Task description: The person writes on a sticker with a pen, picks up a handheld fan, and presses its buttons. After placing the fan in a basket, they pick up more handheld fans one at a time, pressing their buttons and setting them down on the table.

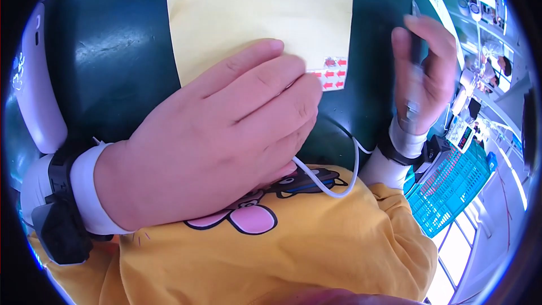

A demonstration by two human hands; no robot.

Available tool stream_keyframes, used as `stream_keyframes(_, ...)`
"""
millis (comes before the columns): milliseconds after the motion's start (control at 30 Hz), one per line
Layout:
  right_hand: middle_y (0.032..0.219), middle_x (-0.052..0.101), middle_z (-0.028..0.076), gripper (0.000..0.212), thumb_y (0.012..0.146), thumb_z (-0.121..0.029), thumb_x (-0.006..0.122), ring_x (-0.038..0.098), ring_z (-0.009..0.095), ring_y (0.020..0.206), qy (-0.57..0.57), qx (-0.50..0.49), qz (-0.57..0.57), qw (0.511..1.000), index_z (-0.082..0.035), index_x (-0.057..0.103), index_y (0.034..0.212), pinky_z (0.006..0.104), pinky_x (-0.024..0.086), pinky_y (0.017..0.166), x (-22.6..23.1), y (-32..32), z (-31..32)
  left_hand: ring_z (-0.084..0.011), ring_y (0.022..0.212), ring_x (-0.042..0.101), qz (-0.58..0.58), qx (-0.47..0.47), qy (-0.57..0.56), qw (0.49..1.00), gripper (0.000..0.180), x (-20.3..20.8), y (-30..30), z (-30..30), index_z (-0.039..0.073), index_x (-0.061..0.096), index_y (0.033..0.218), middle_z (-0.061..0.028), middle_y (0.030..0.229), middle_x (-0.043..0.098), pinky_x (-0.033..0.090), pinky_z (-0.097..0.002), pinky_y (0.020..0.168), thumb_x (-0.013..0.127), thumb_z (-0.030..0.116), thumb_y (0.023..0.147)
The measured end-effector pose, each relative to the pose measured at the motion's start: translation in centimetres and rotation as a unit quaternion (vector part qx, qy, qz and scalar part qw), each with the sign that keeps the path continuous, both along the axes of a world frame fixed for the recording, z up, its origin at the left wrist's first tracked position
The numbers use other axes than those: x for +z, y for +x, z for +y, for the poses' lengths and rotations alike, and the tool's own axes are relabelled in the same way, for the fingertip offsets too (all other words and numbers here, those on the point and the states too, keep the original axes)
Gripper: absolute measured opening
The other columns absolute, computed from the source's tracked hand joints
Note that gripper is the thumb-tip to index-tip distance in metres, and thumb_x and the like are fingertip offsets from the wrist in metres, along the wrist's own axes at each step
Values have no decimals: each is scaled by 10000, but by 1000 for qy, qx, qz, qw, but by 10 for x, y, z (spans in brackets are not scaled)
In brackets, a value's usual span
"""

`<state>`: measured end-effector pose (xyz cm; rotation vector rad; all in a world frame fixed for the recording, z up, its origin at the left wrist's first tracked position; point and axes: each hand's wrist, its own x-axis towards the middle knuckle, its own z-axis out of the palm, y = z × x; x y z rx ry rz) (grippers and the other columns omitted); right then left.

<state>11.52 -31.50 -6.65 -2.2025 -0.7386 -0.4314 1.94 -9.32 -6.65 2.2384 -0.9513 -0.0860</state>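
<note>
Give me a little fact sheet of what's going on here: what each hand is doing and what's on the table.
left hand: lies flat, fingers pressing on the yellow envelope
right hand: closed around a pen, held upright
sticker sheet: small, with red arrows, at the envelope's lower right corner, by the left fingertips
table: dark green
white cable: loops over the table edge and the yellow shirt
teal crate: lower right, off the table

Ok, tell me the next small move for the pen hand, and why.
Probably bring the right hand with its pen left to the red arrow sticker sheet: the left hand already pins the yellow envelope beside it, while the pen is off the envelope.
</note>
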Motion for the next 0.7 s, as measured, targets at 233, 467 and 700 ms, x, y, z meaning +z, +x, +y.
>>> stream_keyframes(233, 928, 605, 71, 526, 662, 53, 625, 513, 211, 897, -228, 104, -79, 965, -11, 455, 1155, 279, 359, 825, 23, -23, 28, -261, 1046, 438, -27, -24, 56, 998, 432, 0, -3, 4, 10, 570, 979, -112, 1036, 470, 351, -447, 949, 582, 237, 613)
stream_keyframes(467, 841, 622, 30, 646, 618, 25, 660, 446, 180, 852, -227, 165, 52, 959, 32, 399, 1209, 272, 325, 811, 17, -34, 40, -258, 1041, 443, -20, -22, 42, 999, 423, -2, -1, 4, 13, 577, 975, -112, 1028, 469, 351, -446, 951, 569, 248, 624)
stream_keyframes(700, 814, 615, 13, 599, 616, 34, 652, 452, 159, 781, -253, 185, 35, 949, 6, 457, 1181, 258, 329, 778, 19, -32, 34, -259, 1024, 455, -20, -21, 39, 999, 418, -2, 0, 4, 11, 577, 974, -113, 1020, 473, 352, -444, 948, 569, 246, 627)
